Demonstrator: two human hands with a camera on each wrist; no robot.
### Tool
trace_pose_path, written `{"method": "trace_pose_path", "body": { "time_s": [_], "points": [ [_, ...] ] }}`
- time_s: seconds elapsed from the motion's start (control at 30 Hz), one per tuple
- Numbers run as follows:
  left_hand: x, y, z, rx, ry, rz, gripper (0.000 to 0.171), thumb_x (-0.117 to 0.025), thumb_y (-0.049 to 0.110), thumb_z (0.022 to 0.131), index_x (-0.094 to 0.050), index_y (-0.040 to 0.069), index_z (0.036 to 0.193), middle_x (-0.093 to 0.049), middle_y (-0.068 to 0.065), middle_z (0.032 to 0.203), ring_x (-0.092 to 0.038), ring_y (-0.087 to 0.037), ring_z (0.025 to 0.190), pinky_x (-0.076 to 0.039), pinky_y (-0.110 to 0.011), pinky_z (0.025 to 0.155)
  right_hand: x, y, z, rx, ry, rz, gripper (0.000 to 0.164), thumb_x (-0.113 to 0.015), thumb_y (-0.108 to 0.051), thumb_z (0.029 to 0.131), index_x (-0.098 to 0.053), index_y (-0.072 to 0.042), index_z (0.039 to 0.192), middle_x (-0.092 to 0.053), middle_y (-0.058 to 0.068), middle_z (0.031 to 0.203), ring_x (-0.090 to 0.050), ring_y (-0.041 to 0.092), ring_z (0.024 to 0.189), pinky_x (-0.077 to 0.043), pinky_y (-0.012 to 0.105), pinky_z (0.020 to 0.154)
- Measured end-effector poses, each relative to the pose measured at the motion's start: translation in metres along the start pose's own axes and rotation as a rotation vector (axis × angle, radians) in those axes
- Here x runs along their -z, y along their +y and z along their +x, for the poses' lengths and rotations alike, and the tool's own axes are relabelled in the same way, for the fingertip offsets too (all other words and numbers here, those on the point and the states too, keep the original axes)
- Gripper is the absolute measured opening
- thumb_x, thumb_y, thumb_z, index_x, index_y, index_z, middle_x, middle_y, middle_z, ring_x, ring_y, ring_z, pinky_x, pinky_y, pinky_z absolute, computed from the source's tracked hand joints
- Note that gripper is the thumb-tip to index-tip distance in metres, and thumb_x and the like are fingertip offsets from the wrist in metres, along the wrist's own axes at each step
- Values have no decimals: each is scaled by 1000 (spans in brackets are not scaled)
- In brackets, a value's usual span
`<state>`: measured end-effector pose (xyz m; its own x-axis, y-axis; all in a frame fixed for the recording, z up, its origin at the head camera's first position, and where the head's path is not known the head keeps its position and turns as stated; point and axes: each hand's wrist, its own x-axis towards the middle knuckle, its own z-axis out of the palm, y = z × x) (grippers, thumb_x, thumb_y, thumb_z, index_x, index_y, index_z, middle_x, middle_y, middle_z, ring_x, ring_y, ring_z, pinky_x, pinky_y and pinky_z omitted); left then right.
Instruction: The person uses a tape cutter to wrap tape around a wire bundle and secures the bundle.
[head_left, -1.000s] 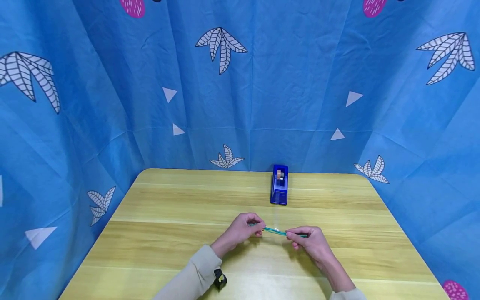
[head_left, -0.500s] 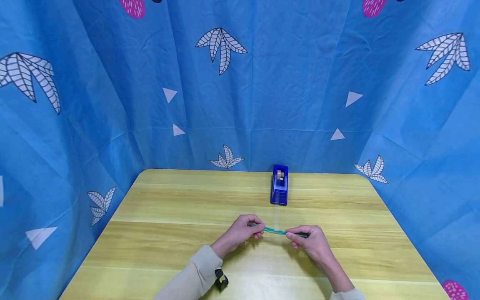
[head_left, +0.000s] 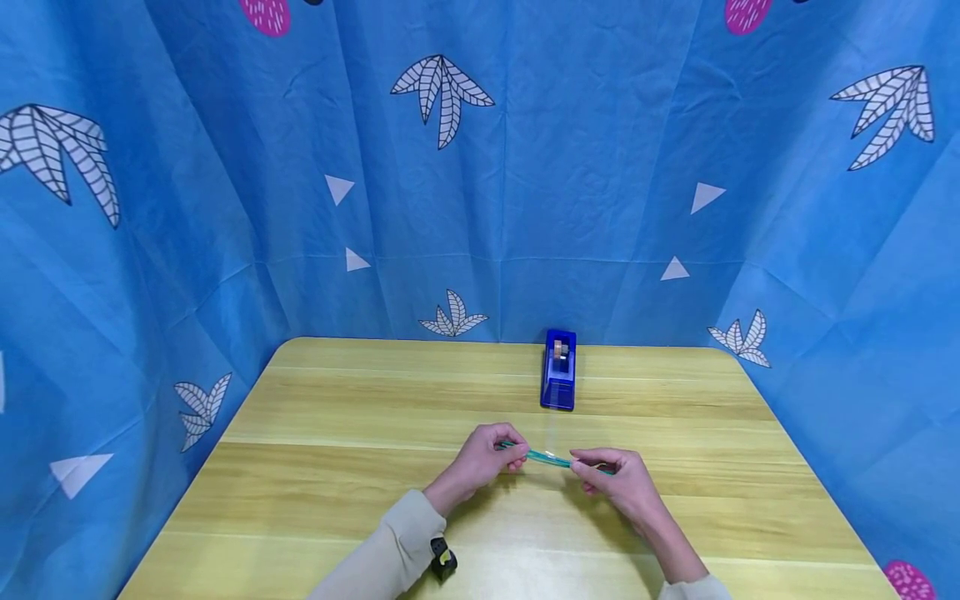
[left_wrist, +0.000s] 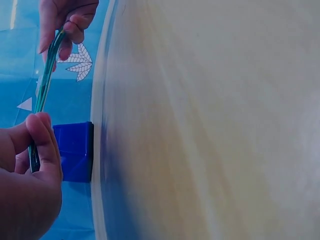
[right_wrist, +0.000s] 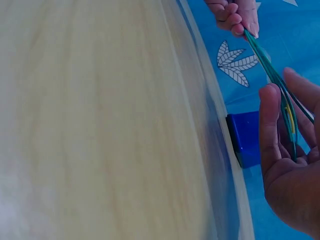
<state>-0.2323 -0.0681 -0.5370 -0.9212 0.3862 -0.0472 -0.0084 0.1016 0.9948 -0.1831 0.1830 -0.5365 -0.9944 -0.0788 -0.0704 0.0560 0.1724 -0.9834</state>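
Note:
A thin bundle of green strands (head_left: 549,458), slightly bowed, stretches between the two hands above the table. My left hand (head_left: 483,458) pinches its left end between thumb and fingers. At the other end my right hand (head_left: 622,483) pinches it too. In the right wrist view, loops of the bundle (right_wrist: 288,112), with a bit of yellow among them, show inside the right hand's fingers. A clear tape strip (head_left: 552,429) runs from the blue tape dispenser (head_left: 558,375) toward the bundle's middle and appears to touch it. Whether the strip sticks there I cannot tell.
The wood-grain table (head_left: 315,467) ends at the back against a blue printed curtain (head_left: 585,167), which also hangs at both sides. A black band with a yellow mark (head_left: 443,558) sits by the left sleeve (head_left: 397,542).
Both hands keep their pinch on the green bundle. Its middle and the left hand dipped slightly, then shifted a little up and away. The tape dispenser has stayed in place.

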Motion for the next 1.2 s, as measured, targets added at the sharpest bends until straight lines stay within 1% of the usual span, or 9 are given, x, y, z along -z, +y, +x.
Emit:
{"method": "trace_pose_path", "body": {
  "time_s": [0.1, 0.17, 0.27, 0.47, 0.6, 0.77, 0.97, 1.1, 1.2],
  "points": [
    [0, 0, 1, -21, 8, 32, 8, -71, 8, 97, -73, 0, 97, -72, -6, 84, -65, -14, 73, -62, -27, 72, 1, 0, 1, -38, 1, 22, 40, -76, -16, 95, -68, 8, 126, -75, 20, 104, -71, 18, 70, -63, 31, 69],
    [0, 0, 2, -43, 12, 47, 7, -72, 8, 97, -73, 1, 96, -72, -6, 84, -66, -15, 72, -62, -27, 71, 2, 0, 2, -64, -6, 42, 41, -75, -20, 96, -68, 8, 125, -75, 19, 103, -70, 17, 69, -63, 30, 68],
    [0, 0, 2, -60, 18, 65, 6, -72, 9, 97, -74, 3, 95, -73, -7, 84, -67, -17, 73, -62, -28, 71, 4, 0, 2, -102, -45, 75, 39, -73, -23, 98, -68, 7, 122, -77, 16, 100, -67, 13, 65, -62, 27, 65],
    [0, -1, 2, -69, 25, 95, 7, -73, 12, 97, -74, 6, 94, -74, -10, 86, -69, -20, 75, -62, -29, 72, 7, 0, 1, -134, -118, 138, 26, -71, -20, 98, -73, 3, 112, -76, 8, 91, -65, 8, 62, -60, 23, 63],
    [0, -1, 3, -69, 28, 100, 7, -74, 13, 96, -75, 6, 93, -74, -14, 87, -69, -21, 75, -62, -29, 71, 8, 1, 0, -126, -132, 151, 25, -72, -17, 97, -74, 4, 112, -76, 7, 91, -65, 7, 65, -60, 22, 65],
    [0, -1, 2, -59, 30, 100, 7, -73, 13, 96, -74, 7, 94, -74, -12, 86, -69, -21, 76, -62, -29, 71, 8, 3, 0, -110, -121, 176, 28, -73, -11, 96, -71, 9, 115, -76, 9, 93, -67, 8, 69, -61, 22, 68],
    [0, -1, 1, -34, 11, 103, 8, -72, 14, 97, -73, 7, 98, -73, -7, 88, -69, -19, 78, -61, -30, 74, 6, 4, 1, -84, -74, 168, 28, -74, -5, 94, -70, 14, 115, -76, 12, 92, -66, 7, 67, -60, 21, 65],
    [1, -2, 0, 12, -17, 80, 15, -71, 20, 99, -72, 7, 106, -73, -9, 94, -70, -19, 82, -62, -30, 77, 5, 4, 2, -57, -36, 137, 29, -75, -3, 93, -70, 15, 114, -76, 13, 90, -66, 8, 65, -60, 21, 64],
    [2, -1, -1, 46, -27, 55, 21, -69, 24, 101, -71, 6, 110, -73, -11, 96, -69, -19, 82, -62, -30, 78, 5, 3, 1, -41, -18, 104, 30, -76, -3, 92, -70, 15, 115, -77, 17, 93, -67, 10, 65, -61, 23, 65]
  ]
}}
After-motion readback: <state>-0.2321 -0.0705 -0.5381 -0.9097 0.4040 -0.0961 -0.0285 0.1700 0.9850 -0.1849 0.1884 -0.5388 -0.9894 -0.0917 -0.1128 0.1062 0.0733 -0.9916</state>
